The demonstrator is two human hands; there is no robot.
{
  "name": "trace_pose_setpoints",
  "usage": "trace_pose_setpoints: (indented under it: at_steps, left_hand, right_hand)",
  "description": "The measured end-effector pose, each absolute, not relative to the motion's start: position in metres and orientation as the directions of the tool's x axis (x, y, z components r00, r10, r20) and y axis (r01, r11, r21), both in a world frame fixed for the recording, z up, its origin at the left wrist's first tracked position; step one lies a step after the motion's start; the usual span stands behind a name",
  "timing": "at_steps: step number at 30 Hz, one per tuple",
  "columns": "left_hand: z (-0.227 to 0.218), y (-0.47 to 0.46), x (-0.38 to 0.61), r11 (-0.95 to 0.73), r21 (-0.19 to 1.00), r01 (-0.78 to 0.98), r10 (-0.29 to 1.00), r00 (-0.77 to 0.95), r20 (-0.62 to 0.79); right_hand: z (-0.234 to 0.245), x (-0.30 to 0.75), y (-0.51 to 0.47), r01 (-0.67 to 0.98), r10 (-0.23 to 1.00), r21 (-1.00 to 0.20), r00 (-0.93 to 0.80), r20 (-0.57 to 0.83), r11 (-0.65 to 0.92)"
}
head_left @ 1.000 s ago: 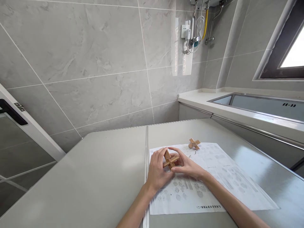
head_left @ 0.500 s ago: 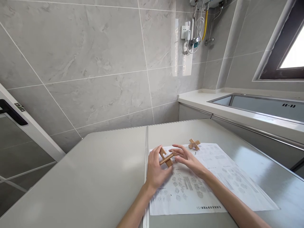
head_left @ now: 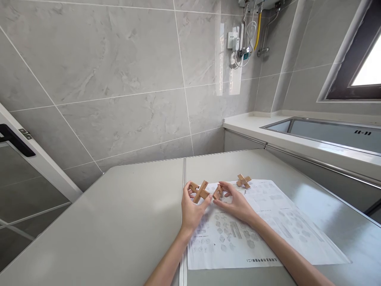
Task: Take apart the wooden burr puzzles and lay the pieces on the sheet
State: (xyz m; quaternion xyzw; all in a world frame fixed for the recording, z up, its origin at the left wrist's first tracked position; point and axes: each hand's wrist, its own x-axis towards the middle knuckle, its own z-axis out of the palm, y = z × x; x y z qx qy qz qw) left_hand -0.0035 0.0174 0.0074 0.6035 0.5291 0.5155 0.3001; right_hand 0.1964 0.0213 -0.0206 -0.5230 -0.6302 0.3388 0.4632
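Two crossed wooden puzzle pieces (head_left: 201,192) are gripped between the thumb and fingers of my left hand (head_left: 191,212), above the left part of the sheet. A separate notched wooden puzzle piece (head_left: 218,192) is pinched in my right hand (head_left: 235,202), just right of the crossed pair and apart from it. Dark marks show on the wood. Beyond my right hand, an assembled wooden burr puzzle (head_left: 243,181) stands at the sheet's far edge. Under both hands lies the printed paper sheet (head_left: 238,254) with small diagrams; my right forearm covers part of it.
The pale table (head_left: 133,222) has a seam (head_left: 183,174) down its middle. At the right are a counter (head_left: 238,121) with a sink (head_left: 327,135) and a window. A door with a black handle (head_left: 18,141) stands at the left, and a tiled wall rises behind.
The crossed pieces in my left hand have turned and shifted slightly left. My right hand has come away from them and now shows a separate notched piece in its fingers.
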Motion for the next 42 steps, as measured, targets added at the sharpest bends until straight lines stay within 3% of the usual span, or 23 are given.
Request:
trace_pose_setpoints:
  at_steps: [7, 12, 36, 42]
  left_hand:
    - [0.0121, 0.0139, -0.0018, -0.228, 0.964, 0.140, 0.971, -0.037, 0.235]
    - [0.0074, 0.0168, -0.0043, -0.179, 0.974, 0.142, 0.981, -0.048, 0.187]
    - [0.0099, 0.0139, -0.0019, -0.126, 0.986, 0.106, 0.991, -0.025, 0.129]
    - [0.0095, 0.0145, -0.0019, -0.118, 0.990, 0.077, 0.992, -0.035, 0.121]
  right_hand:
    - [-0.0242, 0.1959, 0.0142, 0.492, 0.957, -0.821, -0.150, 0.249, 0.291]
    - [-0.0286, 0.1964, 0.0140, 0.547, 0.941, -0.766, -0.204, 0.271, 0.339]
    - [-0.0262, 0.1926, 0.0121, 0.596, 0.892, -0.663, -0.295, 0.343, 0.452]
    - [-0.0268, 0.1932, 0.0137, 0.549, 0.902, -0.715, -0.257, 0.347, 0.432]
